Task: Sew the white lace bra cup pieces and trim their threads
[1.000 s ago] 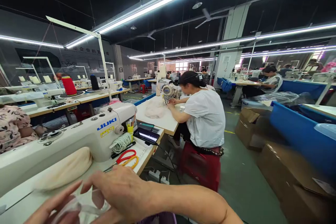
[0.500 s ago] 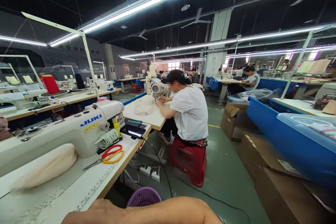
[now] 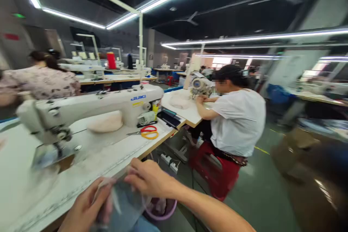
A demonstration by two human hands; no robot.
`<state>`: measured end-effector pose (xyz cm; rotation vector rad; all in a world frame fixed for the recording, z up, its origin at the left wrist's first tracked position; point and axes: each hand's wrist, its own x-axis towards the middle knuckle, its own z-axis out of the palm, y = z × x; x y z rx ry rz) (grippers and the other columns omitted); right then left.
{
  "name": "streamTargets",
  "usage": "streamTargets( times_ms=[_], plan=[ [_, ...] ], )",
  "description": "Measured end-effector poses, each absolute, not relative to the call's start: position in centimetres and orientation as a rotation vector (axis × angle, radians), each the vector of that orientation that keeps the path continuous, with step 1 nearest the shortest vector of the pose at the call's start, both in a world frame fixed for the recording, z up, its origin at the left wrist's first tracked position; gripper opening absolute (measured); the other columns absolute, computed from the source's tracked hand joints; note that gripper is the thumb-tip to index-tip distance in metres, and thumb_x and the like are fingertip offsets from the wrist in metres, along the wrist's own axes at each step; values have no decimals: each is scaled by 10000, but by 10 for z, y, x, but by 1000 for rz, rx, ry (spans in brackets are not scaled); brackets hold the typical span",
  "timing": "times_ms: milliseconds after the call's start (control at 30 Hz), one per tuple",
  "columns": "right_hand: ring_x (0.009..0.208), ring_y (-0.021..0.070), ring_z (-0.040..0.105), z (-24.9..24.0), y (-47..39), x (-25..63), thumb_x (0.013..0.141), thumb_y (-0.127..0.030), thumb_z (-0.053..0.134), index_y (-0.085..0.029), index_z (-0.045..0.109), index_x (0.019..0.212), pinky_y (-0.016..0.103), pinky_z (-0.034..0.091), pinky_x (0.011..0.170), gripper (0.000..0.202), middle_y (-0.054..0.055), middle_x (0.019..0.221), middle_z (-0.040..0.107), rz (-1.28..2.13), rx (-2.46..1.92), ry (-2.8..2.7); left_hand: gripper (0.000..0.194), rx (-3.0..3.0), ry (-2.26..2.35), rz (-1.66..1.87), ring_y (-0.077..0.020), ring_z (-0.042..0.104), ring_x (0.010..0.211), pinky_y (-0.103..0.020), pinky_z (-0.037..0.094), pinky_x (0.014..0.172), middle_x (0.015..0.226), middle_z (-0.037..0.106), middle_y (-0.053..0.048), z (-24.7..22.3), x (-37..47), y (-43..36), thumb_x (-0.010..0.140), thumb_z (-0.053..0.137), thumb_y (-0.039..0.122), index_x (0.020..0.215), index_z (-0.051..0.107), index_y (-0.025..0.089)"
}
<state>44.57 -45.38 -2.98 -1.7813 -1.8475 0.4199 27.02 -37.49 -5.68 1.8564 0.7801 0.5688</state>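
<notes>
Both hands are low in front of me at the table's front edge. My left hand (image 3: pixel 94 201) pinches a thin see-through sheet (image 3: pixel 121 203), which could be sheer cloth or film; motion blurs it. At the sheet's upper right, my right hand (image 3: pixel 148 177) has its fingers closed on the edge. Beyond them a white sewing machine (image 3: pixel 95 107) stands on the white table (image 3: pixel 95 152). Pale, sheer fabric lies blurred near its needle. A rolled pale pink fabric bundle (image 3: pixel 106 122) rests under the machine arm, with red-and-orange-handled scissors (image 3: pixel 148 131) to its right.
A phone (image 3: pixel 169 118) and a cord bundle (image 3: pixel 146 118) lie by the machine's right end. Below the table edge stands a purple basket (image 3: pixel 162 218) with scraps inside. A co-worker in a white shirt (image 3: pixel 236 123) sits on a red stool (image 3: pixel 217 174). Brown cartons (image 3: pixel 296 148) stand at right.
The view has swung left, bringing the needle end of the machine into sight. My hands are now together on the see-through sheet; earlier only one arm and part of a hand showed.
</notes>
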Motion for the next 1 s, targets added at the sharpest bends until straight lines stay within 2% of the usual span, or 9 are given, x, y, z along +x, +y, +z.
streamTargets(
  times_ms=[67,200,433,633,867,933,1000],
  plan=[
    [558,107,550,-35,-445,445,845,-319,559,-191,494,866,175,371,545,145,-47,587,580,584,-1619,-1757,415,1651,775,404,-139,505,438,-235,410,480,462,538,64,-53,271,-371,870,396,563,991,524,187],
    [483,84,422,-42,-424,441,914,-293,439,-171,496,708,181,334,523,246,-54,489,492,714,-1553,-1637,432,1456,745,328,-131,502,479,-234,410,585,451,563,58,-46,262,-364,868,412,528,1076,489,157],
    [438,77,348,-44,-404,430,922,-288,420,-163,501,696,185,293,487,271,-65,452,457,819,-1586,-1708,357,1340,715,364,-104,502,419,-215,372,499,512,608,33,-56,239,-352,845,462,464,988,500,139],
    [476,85,430,-33,-396,429,912,-311,450,-168,527,696,181,337,524,271,-64,455,466,869,-1580,-1807,391,1381,701,326,-107,493,402,-208,352,445,498,598,31,-64,221,-350,830,453,515,979,505,157],
    [461,91,470,-24,-292,452,903,-265,430,-161,580,795,181,338,497,212,-45,486,536,565,-1791,-1951,452,1798,1007,288,-152,639,468,-236,426,437,825,634,-38,-29,234,-248,831,362,300,1244,346,119],
    [530,108,518,-33,-261,458,874,-243,481,-164,592,793,194,348,539,158,-22,550,579,476,-1869,-1955,445,1941,1069,268,-174,650,521,-264,458,510,794,630,-38,-25,243,-222,807,402,265,1223,393,107],
    [607,139,558,-44,-243,462,840,-227,535,-171,606,810,215,357,572,96,3,624,615,382,-1959,-1965,400,2034,1116,314,-219,657,692,-308,467,642,852,630,-63,-25,245,-212,805,436,264,1182,459,134]
  ],
)
